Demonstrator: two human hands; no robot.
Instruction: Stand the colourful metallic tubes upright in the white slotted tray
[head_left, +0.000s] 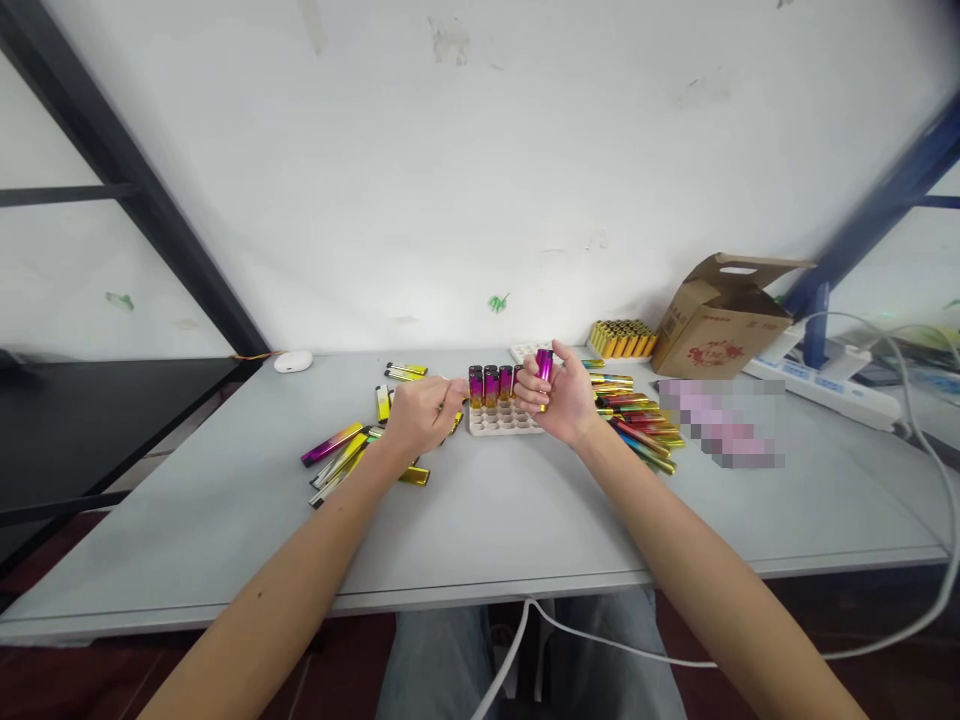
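My right hand (561,395) is wrapped round a shiny purple and gold tube (544,366), held upright above the right side of a white tray (499,422) with round holes. Several purple and gold tubes (491,388) with dark tops stand in the tray's back rows. At the tray's left edge my left hand (425,414) is closed, its thumb and finger pinched together; what it holds, if anything, is too small to name. Loose yellow, white and purple tubes (346,450) lie under and left of my left hand. More metallic coloured tubes (645,425) lie right of my right hand.
At the back right, a tray of gold tubes (624,338) sits beside an open cardboard box (720,325). A power strip (832,388) with white cables lies behind a pixelated patch. A white oval device (293,362) rests at the back left, near the wall.
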